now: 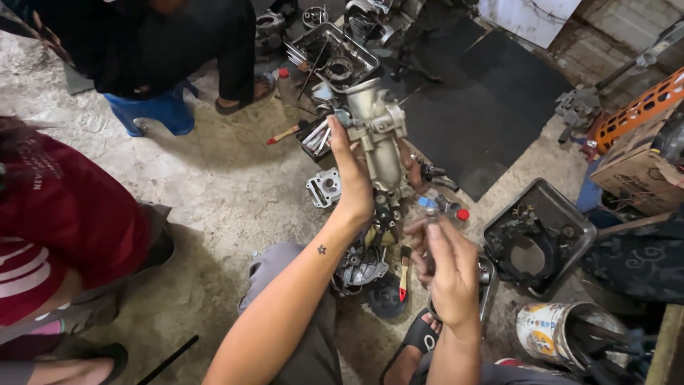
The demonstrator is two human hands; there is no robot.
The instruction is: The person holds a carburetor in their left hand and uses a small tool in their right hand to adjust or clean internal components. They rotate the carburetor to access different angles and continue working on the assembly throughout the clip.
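Carburetor [381, 139], a grey metal body, stands upright in the left hand [354, 182], fingers wrapped around it, above the floor. Just below, the right hand [447, 271] pinches a small part [432, 214].

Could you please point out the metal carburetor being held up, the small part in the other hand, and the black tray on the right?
metal carburetor [380, 139], head view, on its body.
small part [432, 214], head view, its top, above the right hand's fingertips.
black tray [578, 227], head view, its right rim.
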